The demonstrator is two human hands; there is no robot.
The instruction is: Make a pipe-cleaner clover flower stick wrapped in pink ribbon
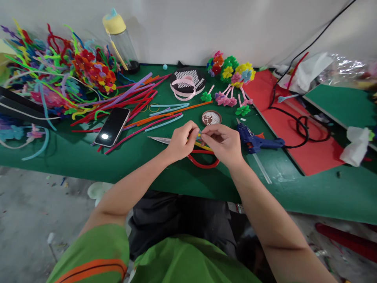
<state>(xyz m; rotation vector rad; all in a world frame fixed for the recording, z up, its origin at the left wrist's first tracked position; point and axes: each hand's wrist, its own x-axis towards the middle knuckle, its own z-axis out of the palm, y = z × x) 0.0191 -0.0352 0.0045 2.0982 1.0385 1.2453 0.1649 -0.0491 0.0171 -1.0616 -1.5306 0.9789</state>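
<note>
My left hand [184, 140] and my right hand [223, 142] meet over the front of the green table, both closed in a pinch. Between the fingertips is a small light-blue and yellow pipe cleaner piece [200, 136], mostly covered by the fingers. Scissors with red handles [203, 166] lie beneath my hands, their blade pointing left. A yellow strip [206, 147] shows beside the handles. Just beyond my right hand stands a round dish of small white beads [211, 117]. A blue glue gun [256, 140] rests to the right of that hand.
Loose pipe cleaners [138, 98] and a phone [112, 126] lie left. A ribbon roll [188, 83] and pipe cleaner flowers [232, 72] sit at the back. A bottle [121, 43] stands by a colourful pile [67, 67]. A black cord [294, 114] crosses a red board [309, 153].
</note>
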